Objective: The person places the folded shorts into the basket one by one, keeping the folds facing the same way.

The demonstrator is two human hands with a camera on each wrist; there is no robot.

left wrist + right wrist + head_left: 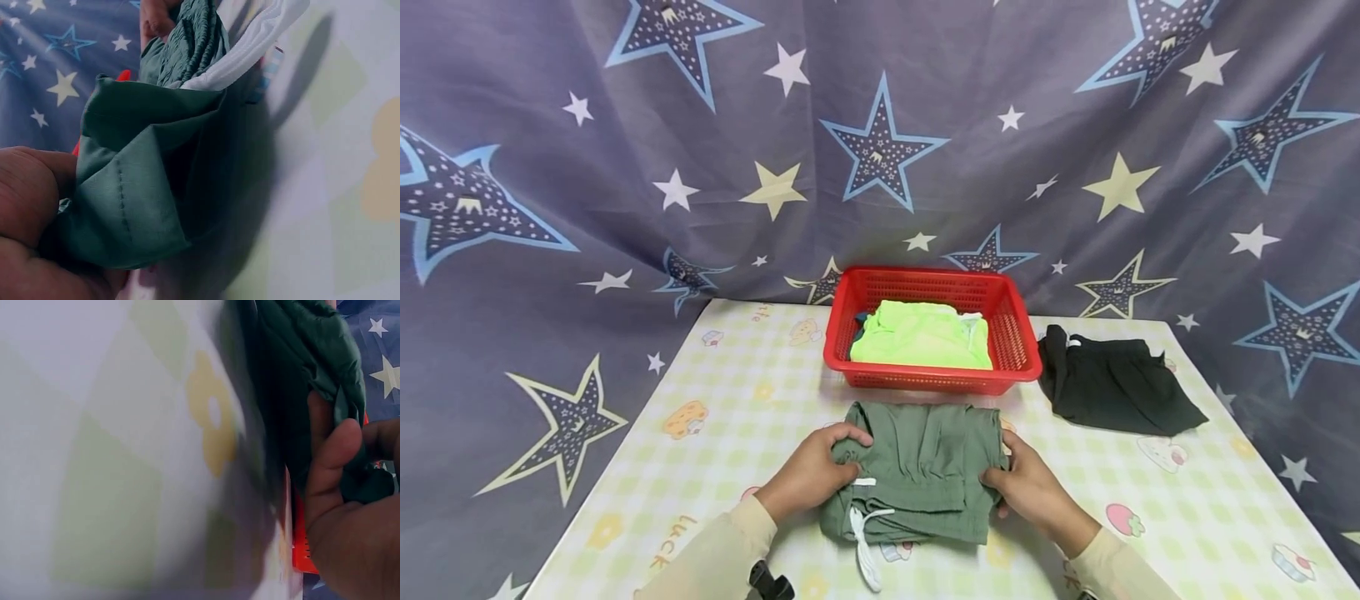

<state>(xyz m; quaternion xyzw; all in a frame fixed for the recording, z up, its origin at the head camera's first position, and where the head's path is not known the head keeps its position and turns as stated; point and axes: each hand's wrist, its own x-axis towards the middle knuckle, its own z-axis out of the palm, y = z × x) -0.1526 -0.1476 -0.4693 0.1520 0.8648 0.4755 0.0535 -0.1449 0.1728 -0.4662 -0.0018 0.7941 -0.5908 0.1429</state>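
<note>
Folded dark green drawstring pants [917, 450] lie at the front middle of the table, with a gathered waistband and a white cord [863, 550] hanging toward the front edge. My left hand [816, 471] grips their left side, thumb on top. On the opposite side my right hand [1033, 487] pinches the edge of the cloth between thumb and fingers. From the left wrist, a stitched, folded cloth end [125, 194] shows beside the fingers, with an open fold in it. In the right wrist view, the thumb [340, 447] presses against the gathered green cloth [312, 350].
Just behind the pants stands a red plastic basket [925, 379] holding neon yellow-green clothing [921, 333] and some dark cloth. Black folded clothing [1120, 387] lies to the basket's right. A checked cloth [715, 475] covers the table; a star-patterned curtain [880, 42] hangs behind.
</note>
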